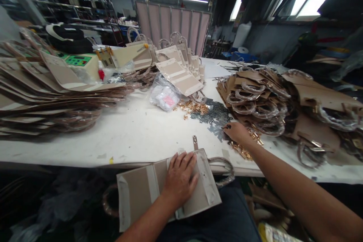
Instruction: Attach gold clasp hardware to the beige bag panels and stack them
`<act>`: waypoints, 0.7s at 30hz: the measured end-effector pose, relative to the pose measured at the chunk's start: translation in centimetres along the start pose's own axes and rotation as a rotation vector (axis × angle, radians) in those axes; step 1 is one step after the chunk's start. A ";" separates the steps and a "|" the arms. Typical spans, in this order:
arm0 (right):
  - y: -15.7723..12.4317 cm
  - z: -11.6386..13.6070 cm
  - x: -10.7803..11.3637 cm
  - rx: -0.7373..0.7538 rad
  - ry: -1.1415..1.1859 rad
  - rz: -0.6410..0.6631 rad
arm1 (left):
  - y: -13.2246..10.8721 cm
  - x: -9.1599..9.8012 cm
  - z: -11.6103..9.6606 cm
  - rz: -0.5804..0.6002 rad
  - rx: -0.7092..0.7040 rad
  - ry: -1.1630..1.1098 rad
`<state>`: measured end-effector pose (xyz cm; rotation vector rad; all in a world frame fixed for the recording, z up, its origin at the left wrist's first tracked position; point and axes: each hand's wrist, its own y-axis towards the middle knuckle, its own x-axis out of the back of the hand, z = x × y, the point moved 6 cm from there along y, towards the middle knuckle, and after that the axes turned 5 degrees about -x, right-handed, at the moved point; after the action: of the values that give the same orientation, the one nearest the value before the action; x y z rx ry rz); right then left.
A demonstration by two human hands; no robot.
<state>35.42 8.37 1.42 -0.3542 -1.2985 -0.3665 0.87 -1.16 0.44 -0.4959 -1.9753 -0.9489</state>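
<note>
My left hand point(181, 177) lies flat, fingers stretched, on a beige handbag panel point(138, 191) that rests across my lap and the table's front edge. A wrapped handle point(224, 172) loops out at the panel's right end, and a short strap with a metal fitting point(195, 142) points away from me. My right hand point(237, 133) is at the near edge of a heap of small flat grey metal pieces point(211, 111), its fingers pinched together; what is between them is too small to make out. Gold-coloured metal parts point(241, 150) lie just below that hand.
Stacks of bag panels with wrapped handles stand at the left point(56, 98) and right point(255, 94). More panels point(181, 75) lean at the back near a plastic bag of white pieces point(164, 96) and small gold parts point(198, 108). A cream machine point(82, 64) stands back left.
</note>
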 end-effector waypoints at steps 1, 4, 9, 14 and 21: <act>0.0 0.0 0.0 -0.002 -0.014 -0.012 | 0.0 0.0 0.0 0.002 0.001 -0.004; -0.2 0.2 0.3 0.017 -0.053 -0.042 | 0.0 -0.1 0.0 0.003 0.000 -0.008; -1.5 1.1 2.0 0.083 -0.033 -0.074 | -0.3 -0.4 0.1 0.020 0.007 -0.020; -6.4 5.7 3.2 0.308 0.212 0.211 | -0.5 -0.7 0.1 0.051 0.035 -0.055; -12.8 12.9 0.3 0.582 0.405 0.582 | -0.1 -0.3 -0.2 0.041 0.068 -0.089</act>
<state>18.51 2.77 5.29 -0.1371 -0.8033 0.4145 1.08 -1.38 0.16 -0.5460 -2.0621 -0.8443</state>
